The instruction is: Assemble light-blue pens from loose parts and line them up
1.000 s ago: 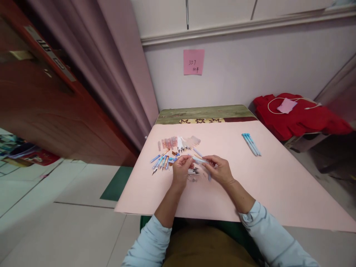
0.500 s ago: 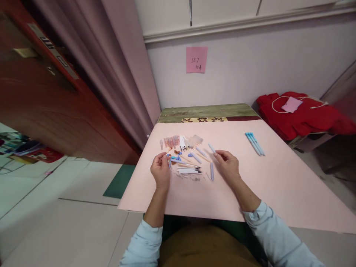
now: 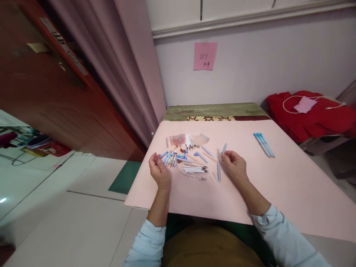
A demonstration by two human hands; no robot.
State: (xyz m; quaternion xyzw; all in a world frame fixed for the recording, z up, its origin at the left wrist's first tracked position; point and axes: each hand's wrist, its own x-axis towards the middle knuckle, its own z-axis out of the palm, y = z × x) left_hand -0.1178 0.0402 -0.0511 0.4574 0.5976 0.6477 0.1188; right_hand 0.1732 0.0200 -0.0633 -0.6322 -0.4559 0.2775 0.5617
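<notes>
My left hand [image 3: 160, 171] is at the left side of a pile of pen parts, its fingers closed on a short blue pen part [image 3: 163, 155]. Close by its fingertips lie several blue and brown pen barrels [image 3: 171, 158]. On the right, my right hand [image 3: 235, 165] pinches a pale blue pen barrel [image 3: 224, 148], which points up and away. White refills with dark tips [image 3: 194, 169] lie in a bundle between the hands. Below the right fingers rests a lavender barrel [image 3: 218, 172]. Small blue caps [image 3: 196, 154] sit mid-pile.
Several light blue pens [image 3: 263, 144] lie together at the table's right. Pinkish tubes [image 3: 177, 140], more white refills [image 3: 189, 141] and clear pieces [image 3: 202, 139] line the pile's far side. Red cloth [image 3: 314, 122] with a white cable is beyond the pink table cover [image 3: 200, 202].
The view has swung slightly left. My left hand has shifted left against the pile, uncovering blue and brown barrels. In my right hand the pale blue barrel has tilted to lean right.
</notes>
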